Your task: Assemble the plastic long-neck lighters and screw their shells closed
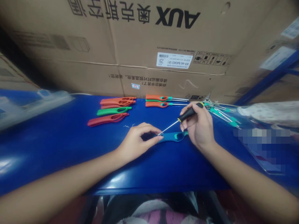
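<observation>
My right hand (199,124) is closed round the black-and-yellow handle of a screwdriver (170,127), whose shaft slants down to the left. Its tip meets the left end of a blue lighter (171,137) lying on the table. That end of the lighter is pinched between the thumb and fingers of my left hand (141,137). A tiny pale piece, perhaps a screw, shows at the screwdriver tip. Part of the lighter's right end is hidden behind my right hand. Several small screws (126,126) lie left of my left hand.
Red, orange and green lighter casings (109,119) lie at the back left of the blue table (58,140). Orange lighters with metal tubes (157,105) lie behind my hands. Green-tipped metal tubes (221,113) are heaped at right. A large cardboard box (135,43) walls off the back.
</observation>
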`<move>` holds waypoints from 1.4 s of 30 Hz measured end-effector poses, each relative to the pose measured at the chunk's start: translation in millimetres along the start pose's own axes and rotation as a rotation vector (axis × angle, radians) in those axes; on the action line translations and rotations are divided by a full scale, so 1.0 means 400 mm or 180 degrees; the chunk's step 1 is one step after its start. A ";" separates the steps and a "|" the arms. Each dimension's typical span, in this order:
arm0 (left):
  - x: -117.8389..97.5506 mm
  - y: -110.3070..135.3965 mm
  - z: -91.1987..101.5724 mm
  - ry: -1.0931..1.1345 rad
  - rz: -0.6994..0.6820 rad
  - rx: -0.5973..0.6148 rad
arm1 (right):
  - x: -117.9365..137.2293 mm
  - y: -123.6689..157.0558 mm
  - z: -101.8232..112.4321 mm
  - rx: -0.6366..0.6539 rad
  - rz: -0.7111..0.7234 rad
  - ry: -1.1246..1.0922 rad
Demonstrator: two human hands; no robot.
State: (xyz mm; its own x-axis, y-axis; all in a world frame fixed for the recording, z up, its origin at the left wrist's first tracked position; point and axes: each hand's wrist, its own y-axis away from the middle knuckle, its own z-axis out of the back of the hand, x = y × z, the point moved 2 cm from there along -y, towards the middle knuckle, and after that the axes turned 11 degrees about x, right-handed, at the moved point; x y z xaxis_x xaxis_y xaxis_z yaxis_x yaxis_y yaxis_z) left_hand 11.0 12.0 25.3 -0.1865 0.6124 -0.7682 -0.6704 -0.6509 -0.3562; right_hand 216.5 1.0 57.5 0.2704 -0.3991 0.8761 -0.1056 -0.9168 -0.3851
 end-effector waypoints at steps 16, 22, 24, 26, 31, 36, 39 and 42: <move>-0.002 0.003 0.004 -0.0110 -0.0276 -0.0081 | 0.002 0.004 -0.001 0.0014 -0.0053 0.0052; 0.002 0.004 0.002 -0.0251 -0.0292 -0.0010 | 0.008 0.012 -0.001 0.0229 0.0195 0.0333; 0.002 0.004 0.001 -0.0326 -0.0300 0.0048 | 0.012 0.018 -0.003 0.0376 0.0342 0.0481; 0.001 0.005 0.000 -0.0413 -0.0344 0.0141 | 0.018 0.027 -0.008 0.0519 0.0499 0.0654; 0.002 0.008 -0.005 -0.0532 -0.0406 0.0355 | 0.034 0.056 -0.030 0.0715 0.0528 0.1082; 0.005 0.009 -0.010 -0.0436 -0.0384 0.0292 | 0.043 0.077 -0.051 0.0742 0.0645 0.1247; 0.005 0.007 -0.011 -0.0406 -0.0425 0.0280 | 0.045 0.086 -0.056 0.0836 0.1067 0.1223; 0.006 0.005 -0.009 -0.0401 -0.0459 0.0269 | 0.045 0.091 -0.055 0.1066 0.1440 0.1427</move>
State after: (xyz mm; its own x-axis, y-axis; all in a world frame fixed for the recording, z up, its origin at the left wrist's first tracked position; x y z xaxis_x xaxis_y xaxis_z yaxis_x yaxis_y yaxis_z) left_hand 11.7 10.4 20.8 -0.1689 0.7512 -0.6381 -0.7536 -0.5157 -0.4076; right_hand 196.6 -39.9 65.8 -0.1571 -0.7714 0.6167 0.2044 -0.6363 -0.7439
